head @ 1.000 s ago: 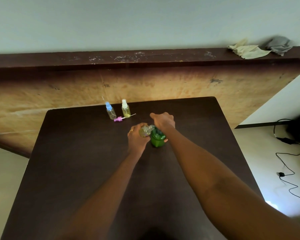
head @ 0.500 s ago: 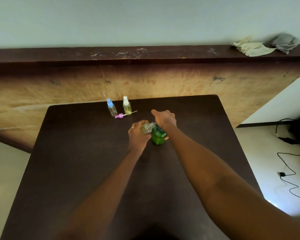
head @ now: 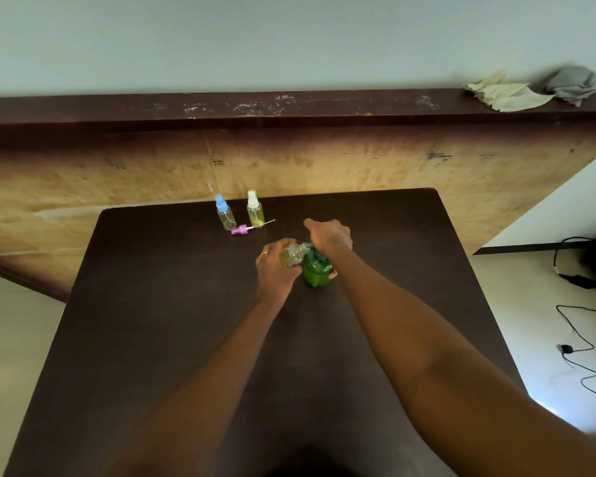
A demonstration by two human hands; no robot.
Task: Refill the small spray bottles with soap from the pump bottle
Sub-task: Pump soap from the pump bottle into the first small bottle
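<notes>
Nothing has shifted in the last second. Left grip point(head: 274, 270) stays wrapped round the open bottle point(head: 292, 256), tilted at the spout. Right grip point(head: 329, 235) is curled over the pump bottle point(head: 317, 271), mid-counter point(head: 152, 304). Probably still filling. The sprayer point(head: 241, 229) lies far-left, so recapping is pending.

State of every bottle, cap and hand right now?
green pump bottle: upright.
uncapped small bottle: tilted toward green pump bottle.
left hand: grips uncapped small bottle.
right hand: curled over green pump bottle.
blue-capped spray bottle: upright, capped.
white-capped spray bottle: upright, capped.
purple spray cap: off, lying flat.
</notes>
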